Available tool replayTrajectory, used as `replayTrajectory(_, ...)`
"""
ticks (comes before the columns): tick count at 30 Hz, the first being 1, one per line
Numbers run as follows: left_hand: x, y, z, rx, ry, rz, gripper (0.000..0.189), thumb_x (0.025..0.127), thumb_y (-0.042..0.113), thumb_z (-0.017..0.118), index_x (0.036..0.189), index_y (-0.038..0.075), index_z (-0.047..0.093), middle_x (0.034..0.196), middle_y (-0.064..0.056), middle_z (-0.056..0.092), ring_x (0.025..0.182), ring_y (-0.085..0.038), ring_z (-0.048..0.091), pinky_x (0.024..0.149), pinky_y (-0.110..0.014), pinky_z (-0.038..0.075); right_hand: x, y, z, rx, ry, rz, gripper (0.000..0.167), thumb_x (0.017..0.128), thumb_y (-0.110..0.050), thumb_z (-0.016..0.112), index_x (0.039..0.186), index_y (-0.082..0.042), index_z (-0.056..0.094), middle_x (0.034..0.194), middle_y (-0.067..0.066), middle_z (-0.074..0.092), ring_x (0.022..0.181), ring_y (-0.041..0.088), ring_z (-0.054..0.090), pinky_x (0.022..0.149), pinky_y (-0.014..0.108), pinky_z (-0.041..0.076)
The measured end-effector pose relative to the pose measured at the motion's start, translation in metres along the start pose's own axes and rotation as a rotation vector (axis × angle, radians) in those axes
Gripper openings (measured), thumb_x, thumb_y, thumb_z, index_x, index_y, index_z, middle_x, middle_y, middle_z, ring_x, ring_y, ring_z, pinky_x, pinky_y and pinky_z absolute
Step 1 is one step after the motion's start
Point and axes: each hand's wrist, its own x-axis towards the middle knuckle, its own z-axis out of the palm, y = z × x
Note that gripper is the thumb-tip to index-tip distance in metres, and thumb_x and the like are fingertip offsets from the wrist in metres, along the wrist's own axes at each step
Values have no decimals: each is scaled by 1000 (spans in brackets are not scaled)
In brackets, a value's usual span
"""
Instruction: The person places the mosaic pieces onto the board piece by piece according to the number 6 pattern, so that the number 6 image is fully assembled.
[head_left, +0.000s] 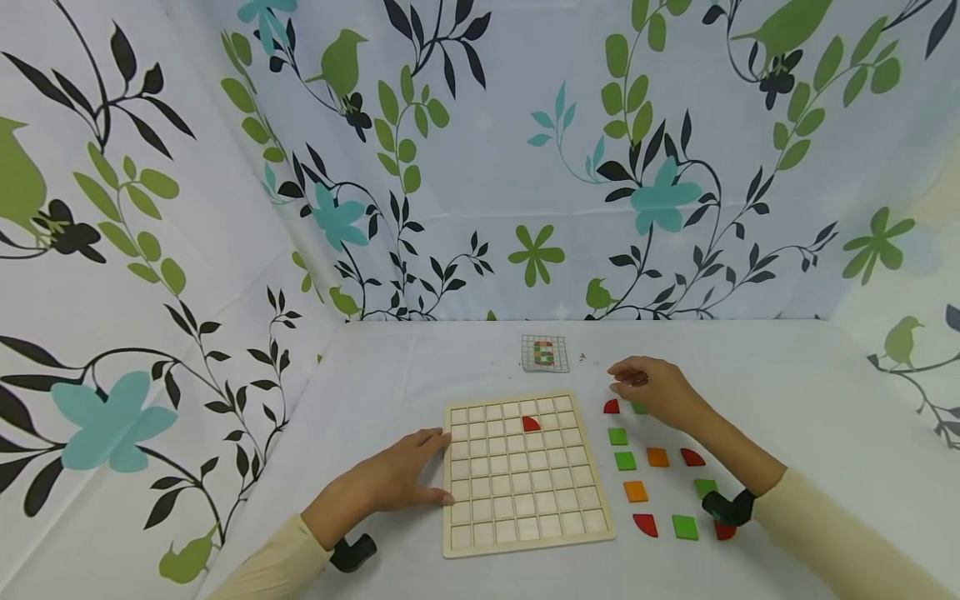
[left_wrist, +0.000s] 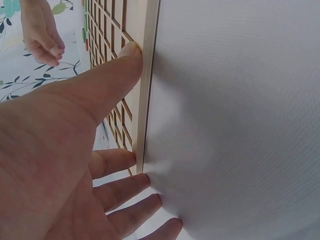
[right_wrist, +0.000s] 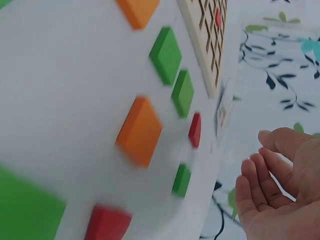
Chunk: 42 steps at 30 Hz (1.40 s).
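Touching the wooden board [head_left: 528, 505] at its left edge, the left hand [head_left: 393, 473] is resting with its fingers apart. The right hand [head_left: 663, 390] is hovering near a green square [head_left: 640, 408], its fingers bent a little, its thumb apart. A red piece [head_left: 531, 424] is sitting in the board near its far edge.

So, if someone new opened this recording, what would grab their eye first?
Probably the bold leaf-and-bird cloth filling the background, then the pale gridded board before it, with a single red piece toward its far side. Loose green, orange and red pieces lie right of the board, with the right hand near their far end; the left hand touches the board's left edge.
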Motion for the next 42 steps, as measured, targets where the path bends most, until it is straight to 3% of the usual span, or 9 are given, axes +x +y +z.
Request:
replayTrajectory(5,0,0,0,4,4,0,95,88,56,82,162,13,42,168,-14,37,156,-36,36,123,-55,38,-7,20,-11,-22,0,60,34,101,-17,71,129,1,68,117,14,73,105,28,66,96,48,60)
replayTrajectory(14,2,-2,2,18,4,5,95,88,58,81,162,14,41,169,-14,36,156,-36,35,123,-55,38,-14,48,-10,-44,-94,128,39,99,-20,75,131,0,69,122,17,70,108,31,63,100,51,60)
replayTrajectory(24,1,-2,3,5,8,9,96,87,59,81,163,14,41,169,-14,36,156,-37,35,123,-55,38,-14,60,-11,-52,-147,97,40,97,-19,77,132,-2,68,127,16,67,114,32,61,107,55,54)
replayTrajectory(42,2,-6,4,3,22,40,94,89,58,80,162,13,41,168,-15,36,155,-38,35,123,-55,38,-16,53,-11,-133,-139,-5,29,97,-13,77,125,-3,73,118,11,68,105,27,63,101,53,58)
